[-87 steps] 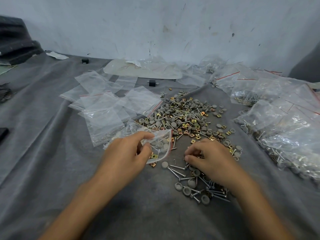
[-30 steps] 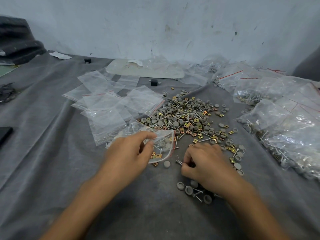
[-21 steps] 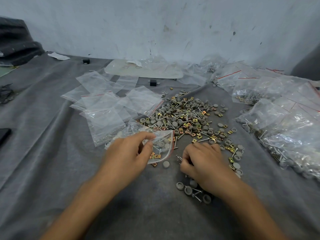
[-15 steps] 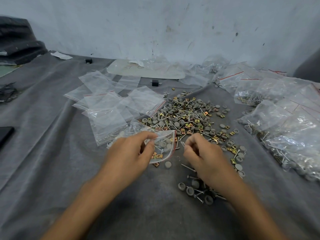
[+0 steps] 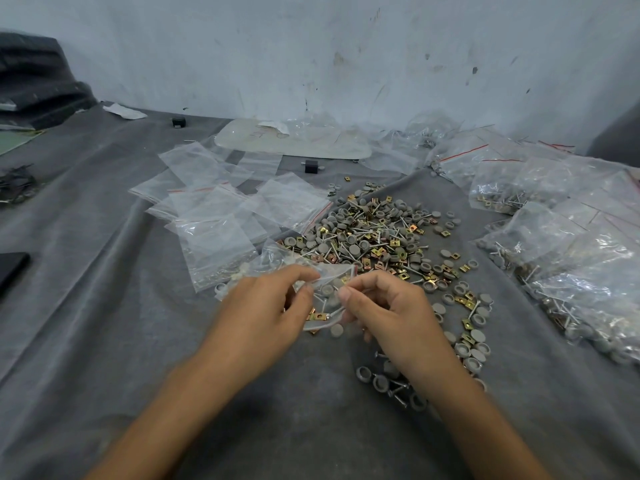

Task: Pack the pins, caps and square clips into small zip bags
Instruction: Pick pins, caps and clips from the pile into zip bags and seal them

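My left hand [image 5: 266, 313] pinches the mouth of a small clear zip bag [image 5: 327, 292] that holds grey caps, pins and gold square clips. My right hand [image 5: 388, 313] is at the bag's opening, thumb and forefinger pinching thin metal pins whose tips reach into the bag. Behind the hands lies a loose pile of grey caps, pins and gold clips [image 5: 377, 237]. More caps and pins [image 5: 391, 379] lie under my right wrist.
Empty zip bags [image 5: 214, 216] are spread at the left on the grey cloth [image 5: 104, 306]. Several filled bags [image 5: 571, 258] are heaped at the right. A large flat plastic sheet [image 5: 294, 142] lies by the wall. A dark object [image 5: 10, 271] sits at the left edge.
My right hand picked pins up from the cloth near my wrist and moved left and up to the bag's mouth. My left hand kept holding the bag in place.
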